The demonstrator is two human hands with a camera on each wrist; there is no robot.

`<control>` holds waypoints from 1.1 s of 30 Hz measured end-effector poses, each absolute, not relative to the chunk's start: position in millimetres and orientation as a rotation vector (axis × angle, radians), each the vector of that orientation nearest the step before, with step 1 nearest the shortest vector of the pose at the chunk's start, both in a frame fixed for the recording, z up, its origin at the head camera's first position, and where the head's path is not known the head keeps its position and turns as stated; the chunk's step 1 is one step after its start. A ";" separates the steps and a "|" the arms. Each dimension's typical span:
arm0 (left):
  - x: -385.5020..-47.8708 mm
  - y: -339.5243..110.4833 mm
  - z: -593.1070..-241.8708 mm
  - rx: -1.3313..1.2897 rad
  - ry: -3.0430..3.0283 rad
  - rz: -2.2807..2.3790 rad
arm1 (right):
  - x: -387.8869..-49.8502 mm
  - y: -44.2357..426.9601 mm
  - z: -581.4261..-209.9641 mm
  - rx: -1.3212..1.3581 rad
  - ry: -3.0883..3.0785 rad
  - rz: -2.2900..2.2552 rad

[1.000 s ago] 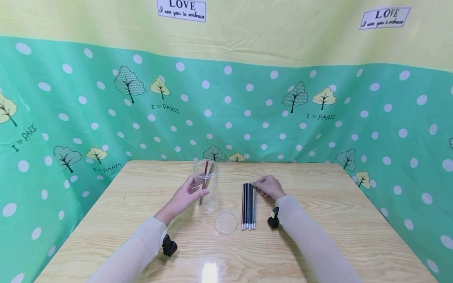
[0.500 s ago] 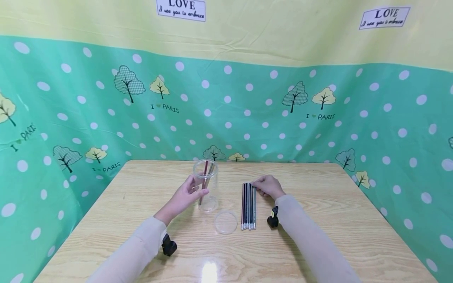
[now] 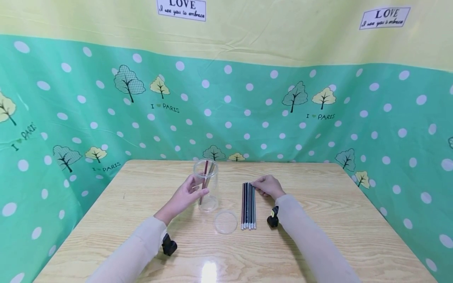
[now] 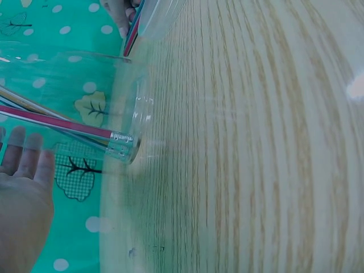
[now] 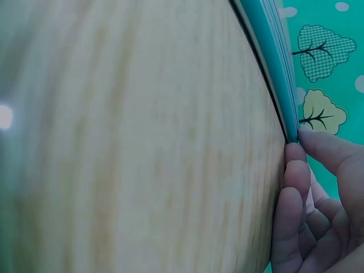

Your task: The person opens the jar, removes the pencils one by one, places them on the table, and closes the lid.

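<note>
My left hand (image 3: 186, 194) holds a clear plastic jar (image 3: 213, 190) that stands upright on the table, fingers and thumb round its side. A few pencils (image 4: 79, 122) lean inside it, with silver ferrules at the bottom in the left wrist view. To the right, several dark striped pencils (image 3: 249, 208) lie side by side in a row, eraser ends towards me. At the far end of that row my right hand (image 3: 270, 186) pinches the tip of the rightmost, teal pencil (image 5: 273, 74) between thumb and index finger; its other fingers are curled below.
Between jar and pencil row, a round clear lid (image 3: 225, 222) lies flat on the wooden table (image 3: 301, 243). A green and yellow printed cloth (image 3: 226, 98) hangs behind the table and along both sides. Each wrist carries a small black camera (image 3: 169, 245).
The rightmost pencil has shifted slightly left, closer against the row, with my right fingers at its tip. My left hand and the jar have stayed in place.
</note>
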State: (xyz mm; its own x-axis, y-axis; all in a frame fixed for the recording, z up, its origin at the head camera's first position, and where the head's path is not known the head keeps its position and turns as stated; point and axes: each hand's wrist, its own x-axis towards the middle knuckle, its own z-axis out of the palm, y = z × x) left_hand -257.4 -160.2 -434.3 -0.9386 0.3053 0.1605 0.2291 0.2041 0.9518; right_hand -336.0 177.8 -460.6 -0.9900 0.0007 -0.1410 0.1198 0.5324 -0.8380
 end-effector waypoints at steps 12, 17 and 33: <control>-256.3 -160.8 -433.8 0.505 2.388 1.861 | -338.1 182.8 -462.3 0.090 2.567 -1.534; -256.1 -160.7 -433.6 0.501 2.379 1.860 | -337.8 184.8 -457.3 0.065 2.513 -1.552; -255.7 -160.9 -433.5 0.503 2.371 1.860 | -341.2 163.5 -403.1 -0.106 2.532 -1.574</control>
